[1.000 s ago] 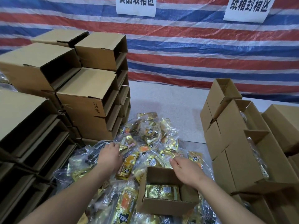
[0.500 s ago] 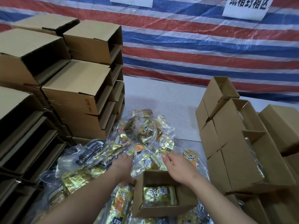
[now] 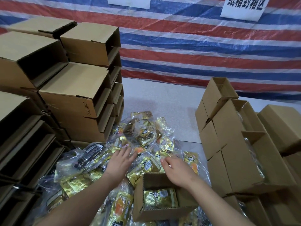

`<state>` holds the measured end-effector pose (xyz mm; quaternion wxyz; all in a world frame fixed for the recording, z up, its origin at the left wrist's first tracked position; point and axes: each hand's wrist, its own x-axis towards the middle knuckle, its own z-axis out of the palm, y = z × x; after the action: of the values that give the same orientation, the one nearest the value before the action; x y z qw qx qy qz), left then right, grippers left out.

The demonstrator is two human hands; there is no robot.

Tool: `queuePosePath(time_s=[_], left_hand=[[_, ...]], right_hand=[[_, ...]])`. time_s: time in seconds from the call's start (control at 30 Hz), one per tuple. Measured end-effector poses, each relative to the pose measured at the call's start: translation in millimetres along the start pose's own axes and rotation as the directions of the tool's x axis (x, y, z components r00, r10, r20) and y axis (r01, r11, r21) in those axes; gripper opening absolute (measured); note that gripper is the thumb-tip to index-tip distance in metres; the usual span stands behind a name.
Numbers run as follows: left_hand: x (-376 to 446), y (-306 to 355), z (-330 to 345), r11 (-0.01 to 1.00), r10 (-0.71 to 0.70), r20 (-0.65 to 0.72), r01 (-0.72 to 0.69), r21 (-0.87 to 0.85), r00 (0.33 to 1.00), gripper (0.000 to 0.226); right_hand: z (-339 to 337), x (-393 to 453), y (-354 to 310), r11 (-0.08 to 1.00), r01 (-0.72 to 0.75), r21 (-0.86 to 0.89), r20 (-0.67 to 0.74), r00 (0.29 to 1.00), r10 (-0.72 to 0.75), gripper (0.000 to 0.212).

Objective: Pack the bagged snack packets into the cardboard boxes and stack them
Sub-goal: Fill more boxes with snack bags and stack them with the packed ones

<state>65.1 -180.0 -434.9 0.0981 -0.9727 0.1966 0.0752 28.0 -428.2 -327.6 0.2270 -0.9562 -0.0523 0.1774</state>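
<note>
Left hand (image 3: 119,160): fingers straight and spread, palm down, laid flat on the heap of bagged snack packets (image 3: 143,139); grasps nothing.

Right hand (image 3: 176,171): palm down above the far rim of the open box, fingers loosely bent toward the heap, fingertips at or just over the clear bags; whether it pinches a bag cannot be told.

Open cardboard box (image 3: 138,203): small, brown, top flaps open, standing on the packets in the near centre, between the two forearms. Contents: one gold foil packet (image 3: 160,197) lying flat on its floor, label side up.

Heap of bagged snack packets: gold and orange foil sachets in clear plastic bags, piled loosely on the table from the near edge out past both hands. One bag holding dark packets (image 3: 91,152) lies at the heap's left side, near the left stacks.

Left stacks of cardboard boxes (image 3: 73,98): several tiers, boxes lying on their sides with open ends facing right; printed marking on one side panel. The nearest stack touches the heap.

Right group of cardboard boxes (image 3: 236,144): open-topped, set close together in rows, leaning; clear bags show inside some of them.

Table (image 3: 162,98): pale grey surface, bare between the two box groups beyond the heap.

Backdrop: red, white and blue striped tarpaulin (image 3: 187,46), with two white paper signs (image 3: 242,7) at its top edge, both cut off by the frame.
</note>
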Motion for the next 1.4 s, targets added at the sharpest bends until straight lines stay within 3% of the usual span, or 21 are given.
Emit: queuePosePath(time_s=[0.07,0.17,0.43,0.53,0.67,0.77,0.83,1.0,1.17,1.23,1.3,1.4], left_hand=[[2.1,-0.3,-0.8,0.985,0.079,0.052,-0.086,0.149,0.995,0.06],[1.2,9.0,-7.2,0.98,-0.006,0.197,-0.033,0.198,0.98,0.029],[12.3,31.3,-8.5,0.956,-0.292,0.368,0.259,0.135,0.883,0.053],[13.4,27.5,-6.8,0.931,-0.355,0.376,0.361,0.058,0.856,0.064],[14.8,7.6,0.1,0.886,-0.349,0.362,0.43,-0.173,0.864,0.058],[13.9,-15.5,-4.7,0.694,-0.323,0.427,0.519,-0.5,0.844,0.029],[10.4,-29.4,-11.6,0.611,-0.304,0.41,0.507,-0.608,0.86,0.022],[-1.7,-34.3,-19.4,0.632,-0.311,0.351,0.468,-0.618,0.883,0.025],[-9.6,-32.6,-53.8,0.403,-0.402,0.228,0.395,-0.826,0.887,0.028],[-10.5,-32.7,-81.7,0.301,-0.404,0.182,0.318,-0.899,0.897,0.024],[-9.6,-33.8,-115.0,0.261,-0.4,0.091,0.208,-0.943,0.912,0.019],[-8.2,-29.2,-166.1,0.181,-0.388,-0.036,0.038,-0.983,0.921,0.019]], right_hand=[[0.5,-0.7,-1.4,1.0,0.005,0.001,0.003,1.0,-0.005,0.045],[2.0,-0.8,-0.7,1.0,0.01,0.003,0.015,1.0,-0.01,0.044],[5.0,-2.2,-2.6,1.0,-0.003,-0.002,0.027,1.0,0.003,0.043],[7.0,-1.2,-3.3,0.999,-0.025,0.021,0.045,0.999,0.024,0.043],[8.2,-1.2,-3.4,0.998,-0.039,0.055,0.047,0.998,0.036,0.045],[6.7,-0.2,-4.6,0.994,-0.053,0.098,0.053,0.997,0.048,0.046],[4.3,-1.3,-7.6,0.99,-0.05,0.129,0.051,0.998,0.044,0.046],[-0.6,0.0,-14.2,0.976,-0.031,0.216,0.02,0.999,0.027,0.045],[-8.0,6.8,-38.0,0.917,-0.057,0.394,0.004,0.998,0.06,0.032],[-14.4,12.5,-52.9,0.855,-0.064,0.515,-0.025,0.996,0.09,0.052],[-25.9,18.1,-69.3,0.787,-0.047,0.616,-0.06,0.992,0.107,0.075],[-51.7,27.4,-94.2,0.701,-0.023,0.713,-0.085,0.989,0.118,0.09]])
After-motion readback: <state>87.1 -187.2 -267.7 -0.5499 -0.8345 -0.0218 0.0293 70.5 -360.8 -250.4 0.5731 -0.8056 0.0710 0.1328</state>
